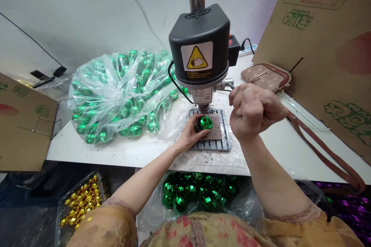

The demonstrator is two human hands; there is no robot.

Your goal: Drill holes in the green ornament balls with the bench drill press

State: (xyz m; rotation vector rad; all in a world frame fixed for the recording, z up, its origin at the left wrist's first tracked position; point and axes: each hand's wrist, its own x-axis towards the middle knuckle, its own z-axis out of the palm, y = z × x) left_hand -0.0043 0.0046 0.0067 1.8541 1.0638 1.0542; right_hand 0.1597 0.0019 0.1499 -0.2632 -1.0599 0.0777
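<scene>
Under the chuck of a small bench drill press, my left hand holds a shiny green faceted ball. Its thumb and fingers close round the ball's left side, in what looks like a dark ring or holder. The ball rests over a brown board on the slotted metal base. My right hand is a fist at the machine's right side, wrapped round the feed lever; most of the lever is hidden behind the hand.
A clear plastic bag of green balls lies left of the press. More green balls sit below the table edge, gold balls at lower left, purple ones at lower right. A handbag and cardboard boxes stand beside. Dark shavings litter the base.
</scene>
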